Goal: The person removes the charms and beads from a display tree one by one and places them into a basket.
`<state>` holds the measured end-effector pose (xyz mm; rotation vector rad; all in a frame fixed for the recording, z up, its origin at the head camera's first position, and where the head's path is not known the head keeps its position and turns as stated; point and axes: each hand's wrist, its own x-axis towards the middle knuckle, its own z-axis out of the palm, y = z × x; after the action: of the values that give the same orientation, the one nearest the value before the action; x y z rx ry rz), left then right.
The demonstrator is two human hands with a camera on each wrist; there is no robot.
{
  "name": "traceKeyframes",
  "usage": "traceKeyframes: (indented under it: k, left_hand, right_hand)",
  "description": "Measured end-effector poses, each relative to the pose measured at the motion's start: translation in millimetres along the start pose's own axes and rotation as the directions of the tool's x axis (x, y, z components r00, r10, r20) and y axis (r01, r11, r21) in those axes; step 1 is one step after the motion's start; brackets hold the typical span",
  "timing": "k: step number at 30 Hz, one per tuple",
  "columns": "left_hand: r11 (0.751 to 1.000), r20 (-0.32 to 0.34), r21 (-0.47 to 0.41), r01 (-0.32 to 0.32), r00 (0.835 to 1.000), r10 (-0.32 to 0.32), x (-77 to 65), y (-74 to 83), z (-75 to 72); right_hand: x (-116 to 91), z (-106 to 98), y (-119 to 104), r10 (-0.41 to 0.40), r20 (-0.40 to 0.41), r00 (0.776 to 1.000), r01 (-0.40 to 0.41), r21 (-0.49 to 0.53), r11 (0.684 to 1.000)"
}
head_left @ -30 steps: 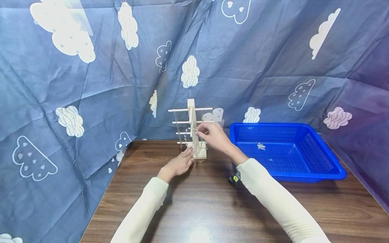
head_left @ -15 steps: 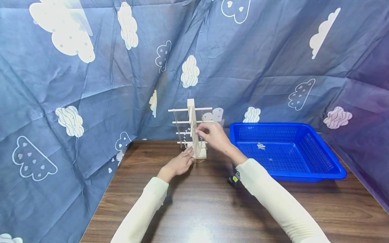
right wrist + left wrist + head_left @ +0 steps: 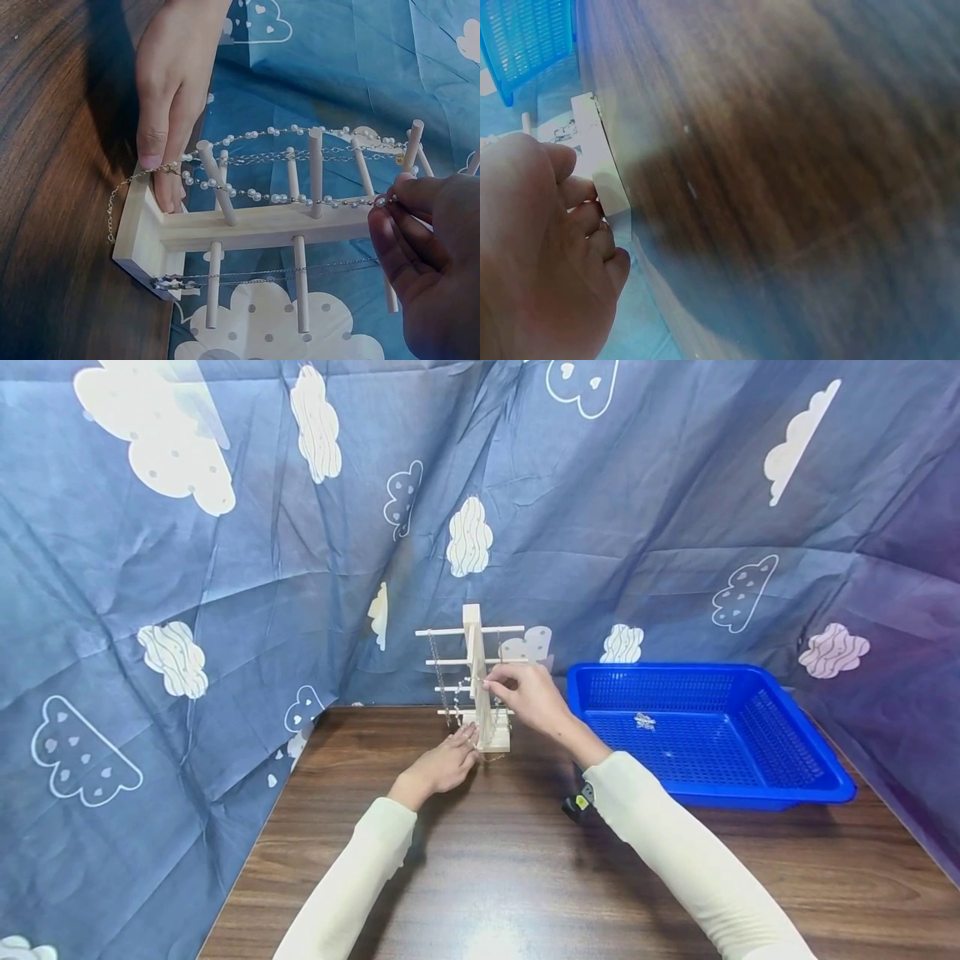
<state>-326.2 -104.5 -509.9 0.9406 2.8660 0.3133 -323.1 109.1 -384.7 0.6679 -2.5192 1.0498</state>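
Note:
A pale wooden necklace stand with pegs on both sides stands upright at the back of the table. My right hand pinches a pearl necklace between thumb and fingertips, near the stand's post. In the right wrist view the pearl strand loops along the pegs, and its thin chain end hangs over the base. My left hand rests on the stand's base with fingers extended, close to that chain. Silver chains hang from other pegs. The left wrist view shows the palm side of my left hand against the base.
To the right stands a blue plastic basket with a small silvery chain heap inside. A dark wrist device sits below my right forearm. Behind the brown table hangs a blue cloud-patterned cloth.
Both hands keep nearly the same place, the right still pinching the pearl necklace. The thin chain end by the base has shifted slightly.

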Motion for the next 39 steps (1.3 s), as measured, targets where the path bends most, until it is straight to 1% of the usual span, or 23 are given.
traceKeyframes:
  k: [11, 18, 22, 25, 32, 39]
  left_hand:
    - [1.0, 0.007, 0.001, 0.012, 1.0, -0.012, -0.3, 0.4, -0.4]
    - [1.0, 0.006, -0.008, 0.006, 1.0, -0.006, -0.5, -0.5, -0.2]
    - [1.0, -0.001, -0.012, 0.0, 1.0, 0.0, 0.2, -1.3, 0.2]
    - [1.0, 0.006, -0.005, -0.003, 1.0, 0.003, -0.1, -0.9, -0.6]
    - [1.0, 0.011, 0.001, -0.003, 1.0, 0.003, 0.7, -0.4, -0.9]
    - [1.0, 0.009, -0.002, 0.001, 1.0, -0.001, 0.2, 0.4, 0.0]
  right_hand:
    - [-2, -1, 1, -0.04, -0.029, 0.999, 0.04, -0.006, 0.999]
    - [-4, -1, 0, -0.055, -0.034, 0.998, 0.055, -0.006, 0.998]
    - [-4, -3, -2, -0.08, -0.04, 0.996, 0.079, -0.01, 0.997]
    - [-5, -4, -2, -0.095, -0.045, 0.994, 0.095, -0.007, 0.995]
    - [-8, -6, -4, -0.091, -0.048, 0.995, 0.091, 0.005, 0.996]
    - [-12, -8, -5, -0.111, -0.055, 0.992, 0.111, 0.001, 0.994]
